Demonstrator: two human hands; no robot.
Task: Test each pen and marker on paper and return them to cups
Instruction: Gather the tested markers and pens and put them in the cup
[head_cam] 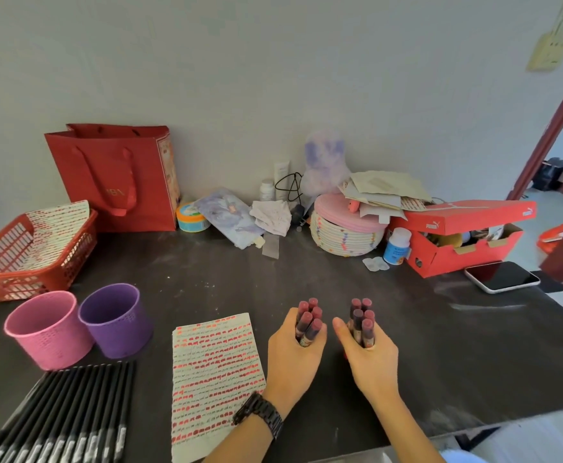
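Two marker bundles (308,320), fingers (321,337) clamped round each, stand on the dark table (226,279) below a pale wall (240,78).

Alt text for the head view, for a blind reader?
The left hand and right hand each grip a bundle of red markers at a black table. To their left: a paper full of red marks, a pink cup, a purple cup.

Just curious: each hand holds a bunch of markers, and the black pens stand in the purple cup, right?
Not quite. The head view shows the black pens lying on the table near the purple cup, not in it. The left hand and right hand do each hold a bunch of markers.
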